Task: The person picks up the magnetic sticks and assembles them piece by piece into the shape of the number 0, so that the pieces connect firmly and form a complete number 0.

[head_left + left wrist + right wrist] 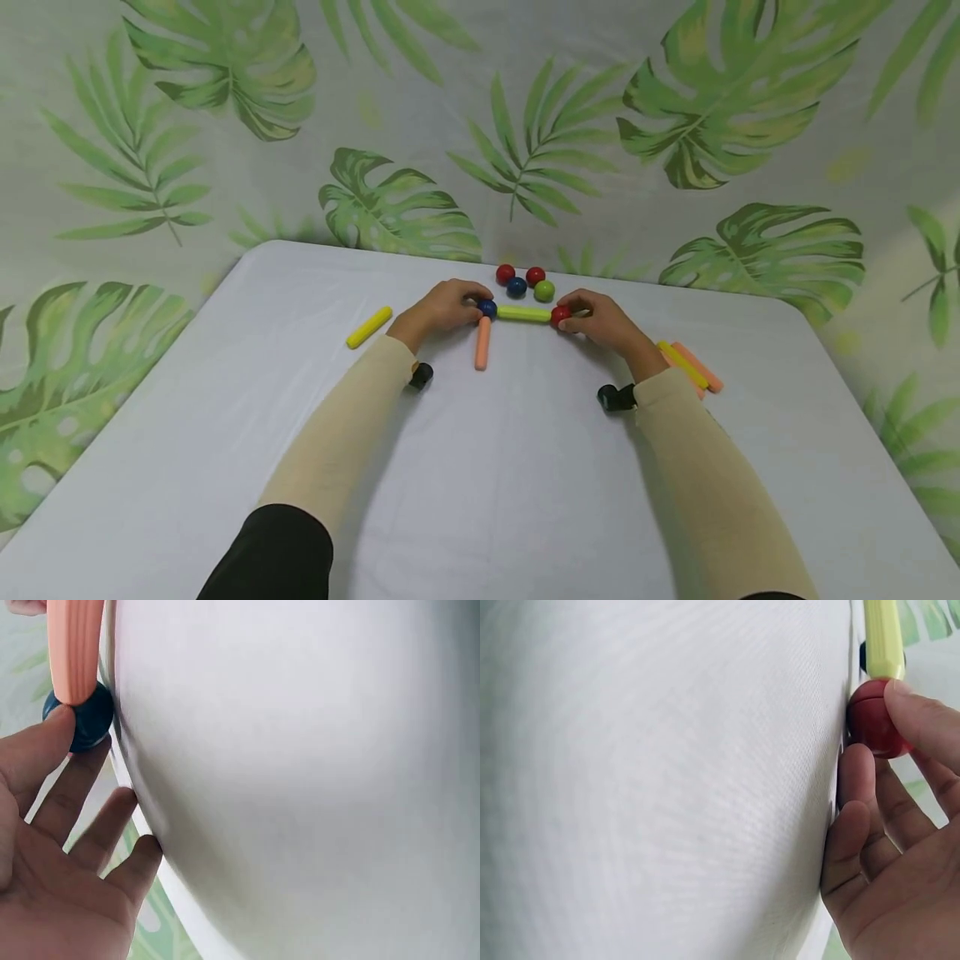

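My left hand [447, 307] pinches a dark blue ball [487, 308] between thumb and fingers. From that ball an orange ribbed stick [482, 343] points toward me, its end meeting the ball in the left wrist view. A yellow-green stick [523, 314] runs between the blue ball and a red ball [560, 316]. The red ball is pinched by the thumb and fingers of my right hand [602, 321]. In the right wrist view the stick's end [883, 652] meets the red ball [874, 720], and the lower fingers rest on the white cloth.
Just behind the sticks sit two red balls [506, 274], another blue ball [516, 287] and a green ball [544, 291]. A yellow stick [369, 327] lies left of my left hand. Yellow and orange sticks [697, 367] lie beside my right wrist. Leaf-print fabric [540, 150] hangs behind the white table [495, 483].
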`<state>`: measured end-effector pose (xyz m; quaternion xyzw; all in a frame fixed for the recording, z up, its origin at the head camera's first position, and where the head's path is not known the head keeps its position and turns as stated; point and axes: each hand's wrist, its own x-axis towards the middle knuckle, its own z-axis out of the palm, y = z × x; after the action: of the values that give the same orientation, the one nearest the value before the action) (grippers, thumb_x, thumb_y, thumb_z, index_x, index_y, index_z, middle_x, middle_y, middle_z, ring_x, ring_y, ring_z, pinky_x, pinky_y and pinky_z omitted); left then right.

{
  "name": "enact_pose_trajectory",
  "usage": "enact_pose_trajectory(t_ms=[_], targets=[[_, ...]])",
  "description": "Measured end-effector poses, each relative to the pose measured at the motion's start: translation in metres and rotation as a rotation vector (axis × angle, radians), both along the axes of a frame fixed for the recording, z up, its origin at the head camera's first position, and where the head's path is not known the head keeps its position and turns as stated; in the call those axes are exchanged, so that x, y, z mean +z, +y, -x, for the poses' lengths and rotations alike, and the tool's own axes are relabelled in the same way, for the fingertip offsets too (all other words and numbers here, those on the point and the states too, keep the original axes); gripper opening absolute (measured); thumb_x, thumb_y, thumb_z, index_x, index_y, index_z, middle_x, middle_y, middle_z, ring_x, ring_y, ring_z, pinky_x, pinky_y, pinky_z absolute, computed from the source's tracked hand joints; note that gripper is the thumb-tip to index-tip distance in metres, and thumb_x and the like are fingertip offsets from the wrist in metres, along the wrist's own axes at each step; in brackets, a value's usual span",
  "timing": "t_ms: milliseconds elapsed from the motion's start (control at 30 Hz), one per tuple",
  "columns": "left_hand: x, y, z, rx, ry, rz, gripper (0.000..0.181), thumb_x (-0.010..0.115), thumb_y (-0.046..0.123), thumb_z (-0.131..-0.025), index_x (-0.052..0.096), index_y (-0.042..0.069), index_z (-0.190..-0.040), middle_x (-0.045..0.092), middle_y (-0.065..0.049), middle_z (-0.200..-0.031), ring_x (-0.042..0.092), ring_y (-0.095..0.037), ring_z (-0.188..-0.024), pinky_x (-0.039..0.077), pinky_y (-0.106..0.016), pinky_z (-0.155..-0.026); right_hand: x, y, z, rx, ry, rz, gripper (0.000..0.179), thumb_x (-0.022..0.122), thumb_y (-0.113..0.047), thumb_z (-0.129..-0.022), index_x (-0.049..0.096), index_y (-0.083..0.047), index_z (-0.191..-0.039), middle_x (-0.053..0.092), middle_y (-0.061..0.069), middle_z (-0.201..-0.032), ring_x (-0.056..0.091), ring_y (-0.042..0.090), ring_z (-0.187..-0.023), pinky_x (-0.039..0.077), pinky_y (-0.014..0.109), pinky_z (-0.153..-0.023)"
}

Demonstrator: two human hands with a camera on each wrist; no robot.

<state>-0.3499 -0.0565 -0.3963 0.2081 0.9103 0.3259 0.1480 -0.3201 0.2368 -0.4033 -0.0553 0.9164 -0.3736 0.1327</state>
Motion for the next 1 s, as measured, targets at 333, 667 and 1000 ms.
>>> enact_pose_trajectory(t_ms=[333,667,1000], targets=[[0.0009,-0.0063,0.0026,-0.105,0.063,0.034,0.04,0.065,0.016,-0.095,0.06,0.016,-0.135,0.063,-0.009,-0.137,0.052,-0.025,-0.133,0.038,-0.042,-0.116,-0.0015,0.0021,-0.0004,0.027,0.027,0.0,0.039,0.065,-0.021,-0.096,0.055,-0.012,-0.132,0.056,0.015,-0.137,0.054,0.033,-0.119,0.048,0.037,-0.093],[-0.0018,-0.0078,0.0045,-0.085,0.023,-0.001,0.04,0.064,0.018,-0.097,0.06,0.016,-0.136,0.062,-0.008,-0.138,0.05,-0.024,-0.135,0.035,-0.041,-0.118,-0.0006,0.0025,0.0032,0.049,0.017,-0.012,0.039,0.065,-0.019,-0.095,0.055,-0.012,-0.133,0.056,0.015,-0.138,0.055,0.033,-0.118,0.048,0.035,-0.09],[0.0014,-0.0061,0.0018,-0.066,0.002,0.017,0.041,0.062,0.019,-0.098,0.058,0.017,-0.139,0.059,-0.007,-0.142,0.046,-0.024,-0.14,0.032,-0.042,-0.12,0.0029,0.003,0.0065,0.074,0.011,-0.035,0.039,0.065,-0.02,-0.095,0.055,-0.011,-0.132,0.056,0.016,-0.135,0.055,0.031,-0.112,0.049,0.03,-0.082]])
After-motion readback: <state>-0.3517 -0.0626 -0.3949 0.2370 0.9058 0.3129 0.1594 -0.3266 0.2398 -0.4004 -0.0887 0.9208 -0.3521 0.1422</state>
